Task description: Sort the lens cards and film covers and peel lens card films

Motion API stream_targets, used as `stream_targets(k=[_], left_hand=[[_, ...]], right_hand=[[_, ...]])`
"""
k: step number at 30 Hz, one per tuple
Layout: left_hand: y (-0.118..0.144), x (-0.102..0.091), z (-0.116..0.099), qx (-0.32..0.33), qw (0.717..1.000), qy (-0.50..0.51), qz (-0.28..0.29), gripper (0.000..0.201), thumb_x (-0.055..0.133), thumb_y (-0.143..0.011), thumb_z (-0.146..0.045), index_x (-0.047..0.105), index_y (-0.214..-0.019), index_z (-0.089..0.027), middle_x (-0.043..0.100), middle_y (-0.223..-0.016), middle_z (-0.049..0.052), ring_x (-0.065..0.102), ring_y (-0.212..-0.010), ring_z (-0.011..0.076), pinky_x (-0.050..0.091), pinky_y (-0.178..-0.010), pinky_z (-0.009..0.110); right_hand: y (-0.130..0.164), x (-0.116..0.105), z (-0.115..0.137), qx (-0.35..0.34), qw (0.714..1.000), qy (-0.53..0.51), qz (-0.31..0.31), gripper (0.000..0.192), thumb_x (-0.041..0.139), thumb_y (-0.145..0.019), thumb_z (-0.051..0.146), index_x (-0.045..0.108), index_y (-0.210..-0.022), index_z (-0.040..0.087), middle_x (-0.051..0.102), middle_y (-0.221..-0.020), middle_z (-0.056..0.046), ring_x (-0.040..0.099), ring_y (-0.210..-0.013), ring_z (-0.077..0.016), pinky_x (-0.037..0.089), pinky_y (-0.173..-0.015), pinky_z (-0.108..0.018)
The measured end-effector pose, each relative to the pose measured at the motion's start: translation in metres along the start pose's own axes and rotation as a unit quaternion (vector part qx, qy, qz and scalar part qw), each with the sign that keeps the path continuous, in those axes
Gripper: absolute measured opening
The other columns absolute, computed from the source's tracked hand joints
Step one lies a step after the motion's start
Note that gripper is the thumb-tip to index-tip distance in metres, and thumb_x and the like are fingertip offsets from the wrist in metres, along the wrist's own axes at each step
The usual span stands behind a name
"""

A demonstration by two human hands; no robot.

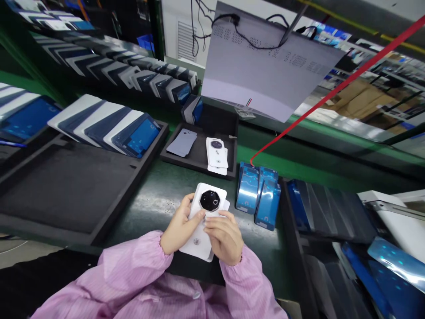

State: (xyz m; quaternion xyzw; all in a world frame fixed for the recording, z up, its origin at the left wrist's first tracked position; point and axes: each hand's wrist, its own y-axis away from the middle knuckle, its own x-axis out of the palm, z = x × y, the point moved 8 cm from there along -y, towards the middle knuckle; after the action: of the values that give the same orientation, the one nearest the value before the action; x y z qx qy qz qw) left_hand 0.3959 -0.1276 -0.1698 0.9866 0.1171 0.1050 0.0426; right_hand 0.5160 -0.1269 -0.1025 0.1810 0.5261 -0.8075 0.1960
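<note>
I see the white phone cover (pixel 200 234) between both hands: the left hand (pixel 179 227) grasps its left edge, while the right hand (pixel 226 238) lays fingers across it, grip unclear to me.

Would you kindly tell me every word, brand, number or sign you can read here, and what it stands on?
No text can be read with certainty.
Held white panel: small mark near its lower end, too small to read.
White cards in the tray: small marks, too small.
Blue sheets: faint pale marks, too blurred.
</note>
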Motion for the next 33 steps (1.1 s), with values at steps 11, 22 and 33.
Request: stream_targets(k=[11, 22, 33], left_hand=[[0.0018, -0.0008, 0.0007, -0.014, 1.0, 0.001, -0.002, 0.036, 0.056, -0.086, -0.03, 0.04, -0.117, -0.02, 0.061, -0.1, 0.005, 0.058, -0.091, 0.0182, 0.044, -0.081, 0.031], [0.0012, -0.0017, 0.0013, -0.019, 1.0, -0.002, -0.006, 0.036, 0.056, -0.086, -0.028, 0.04, -0.116, -0.019, 0.062, -0.099, 0.005, 0.059, -0.09, 0.0174, 0.045, -0.081, 0.029], [-0.0005, 0.0003, 0.0044, -0.018, 1.0, -0.002, 0.008, 0.035, 0.055, -0.087, -0.029, 0.04, -0.117, -0.02, 0.061, -0.106, 0.006, 0.059, -0.093, 0.0184, 0.044, -0.082, 0.03]], right_hand=[[-0.0001, -0.0043, 0.0022, -0.026, 1.0, -0.01, -0.002, 0.021, 0.06, -0.08, 0.006, 0.062, -0.097, 0.019, 0.073, -0.083, -0.006, 0.069, -0.085, -0.0203, 0.054, -0.073, -0.039], [-0.0042, -0.0035, 0.0019, -0.02, 1.0, -0.014, -0.004, 0.021, 0.062, -0.078, 0.004, 0.063, -0.094, 0.017, 0.073, -0.081, -0.006, 0.069, -0.084, -0.0191, 0.053, -0.072, -0.037], [-0.0012, -0.0016, 0.0014, -0.022, 1.0, -0.014, 0.002, 0.024, 0.061, -0.078, 0.003, 0.063, -0.098, 0.017, 0.072, -0.085, -0.007, 0.068, -0.087, -0.0202, 0.054, -0.073, -0.039]])
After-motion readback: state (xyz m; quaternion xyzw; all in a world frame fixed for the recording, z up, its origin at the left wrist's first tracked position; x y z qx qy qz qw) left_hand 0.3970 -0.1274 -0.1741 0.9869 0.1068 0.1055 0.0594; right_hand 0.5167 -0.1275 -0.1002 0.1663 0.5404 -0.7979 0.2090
